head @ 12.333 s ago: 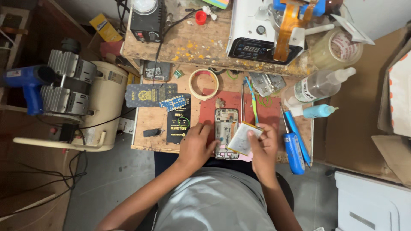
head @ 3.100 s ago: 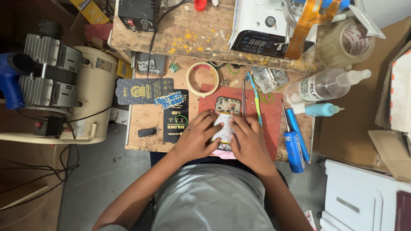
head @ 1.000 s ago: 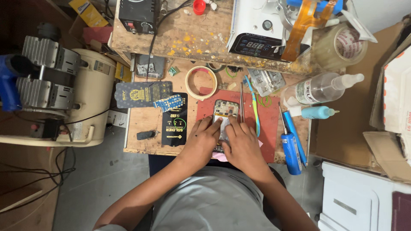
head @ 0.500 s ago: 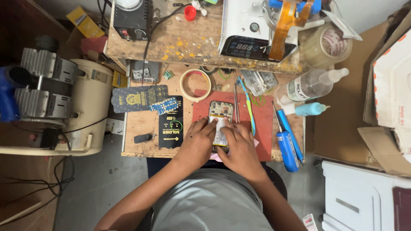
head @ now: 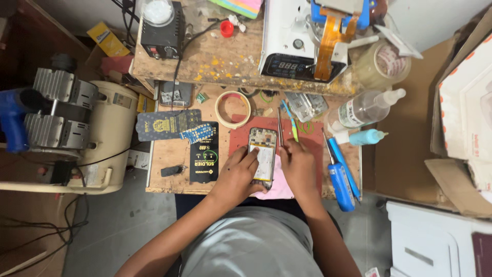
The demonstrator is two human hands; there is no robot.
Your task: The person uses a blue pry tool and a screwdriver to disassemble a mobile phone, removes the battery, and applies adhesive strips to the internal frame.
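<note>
An opened phone (head: pixel 263 154) with its insides showing lies on a red mat (head: pixel 310 159) at the front of a wooden bench. My left hand (head: pixel 237 174) rests on the phone's left edge and steadies it, fingers flat against it. My right hand (head: pixel 299 166) sits at the phone's right edge with its fingers curled beside it. A pink cloth (head: pixel 279 185) lies under the phone's near end. Thin tweezers (head: pixel 280 125) lie just beyond my right hand.
A tape roll (head: pixel 232 109), a black package (head: pixel 204 158) and a dark card (head: pixel 168 123) lie left of the mat. Blue screwdrivers (head: pixel 340 177), a spray bottle (head: pixel 367 106) and a blue dropper bottle (head: pixel 366 137) lie right. A white machine (head: pixel 292 36), a black unit (head: pixel 162 31) and a compressor (head: pixel 66 133) surround the bench.
Twelve seconds ago my right hand held a pale flat piece beside the phone; now both hands press at the phone's sides. The camera view has shifted slightly.
</note>
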